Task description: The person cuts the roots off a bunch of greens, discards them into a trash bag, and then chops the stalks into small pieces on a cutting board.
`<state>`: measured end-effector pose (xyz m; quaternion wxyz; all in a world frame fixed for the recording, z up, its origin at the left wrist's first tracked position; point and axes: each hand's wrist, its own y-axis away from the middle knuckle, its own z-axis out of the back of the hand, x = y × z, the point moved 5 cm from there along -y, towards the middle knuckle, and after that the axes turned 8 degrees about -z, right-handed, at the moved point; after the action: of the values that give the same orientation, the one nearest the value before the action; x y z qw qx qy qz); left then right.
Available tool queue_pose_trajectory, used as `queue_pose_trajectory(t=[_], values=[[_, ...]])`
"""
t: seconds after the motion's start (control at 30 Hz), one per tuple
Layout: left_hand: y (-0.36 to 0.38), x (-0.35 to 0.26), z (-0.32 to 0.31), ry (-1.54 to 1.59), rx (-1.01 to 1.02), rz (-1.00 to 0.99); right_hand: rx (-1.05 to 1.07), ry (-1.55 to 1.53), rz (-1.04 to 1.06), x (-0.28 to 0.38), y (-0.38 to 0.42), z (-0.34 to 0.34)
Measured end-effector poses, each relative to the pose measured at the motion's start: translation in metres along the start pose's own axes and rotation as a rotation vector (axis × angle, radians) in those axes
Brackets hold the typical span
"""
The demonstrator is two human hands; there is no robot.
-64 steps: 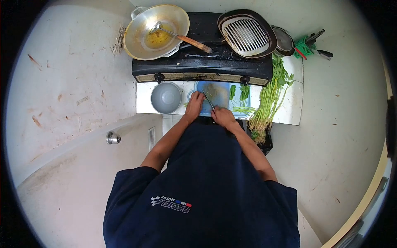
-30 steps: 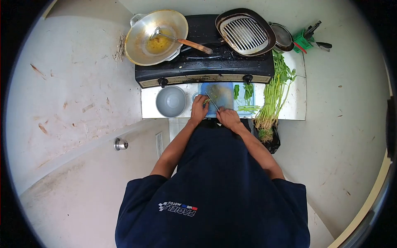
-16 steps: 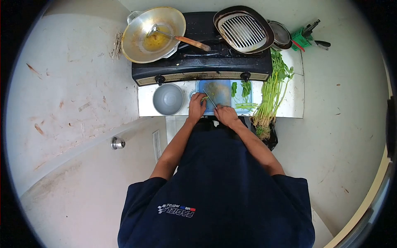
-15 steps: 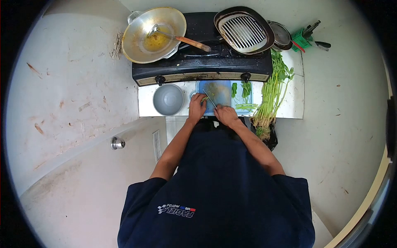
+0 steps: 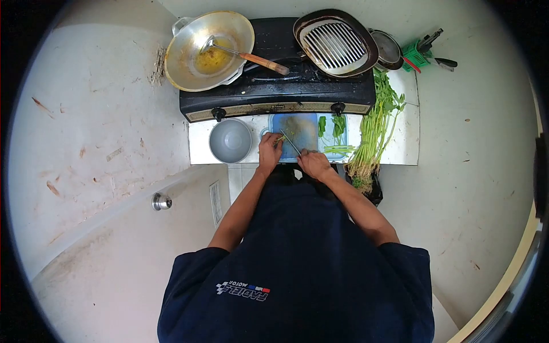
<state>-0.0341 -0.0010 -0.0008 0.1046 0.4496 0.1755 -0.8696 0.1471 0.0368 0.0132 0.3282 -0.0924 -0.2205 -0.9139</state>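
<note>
My right hand (image 5: 314, 164) is closed round the handle of a knife (image 5: 290, 142), whose blade slants up and left over the blue cutting board (image 5: 309, 127). Close to the blade tip, my left hand (image 5: 269, 150) pinches a few green stems (image 5: 279, 139) against the board's left side. Cut leaves (image 5: 338, 127) and a short row of trimmed stems (image 5: 338, 149) lie on the right part of the board. A large bunch of leafy greens (image 5: 373, 123) with roots rests to the right of it.
Left of the board sits a grey bowl (image 5: 230, 140). Behind is a black stove (image 5: 274, 86) carrying a wok (image 5: 189, 51) with a wooden-handled ladle (image 5: 263, 63) and a ridged grill pan (image 5: 337, 43). A green basket (image 5: 416, 56) of utensils stands at the back right.
The whole view has shifted slightly. Both hands stay at the board, with the knife still beside the stems held by my left hand.
</note>
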Motion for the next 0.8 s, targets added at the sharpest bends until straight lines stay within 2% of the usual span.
queue_pose_trajectory(t=[0.27, 0.57, 0.8], values=[[-0.004, 0.001, 0.002, 0.001, 0.046, -0.039, -0.007, -0.023, 0.026, 0.010, -0.027, -0.003], [-0.005, -0.002, 0.004, 0.044, 0.090, 0.079, 0.028, -0.014, -0.023, 0.000, -0.002, 0.003], [-0.005, 0.004, 0.001, 0.055, 0.082, 0.058, -0.023, -0.074, -0.037, 0.011, -0.022, 0.003]])
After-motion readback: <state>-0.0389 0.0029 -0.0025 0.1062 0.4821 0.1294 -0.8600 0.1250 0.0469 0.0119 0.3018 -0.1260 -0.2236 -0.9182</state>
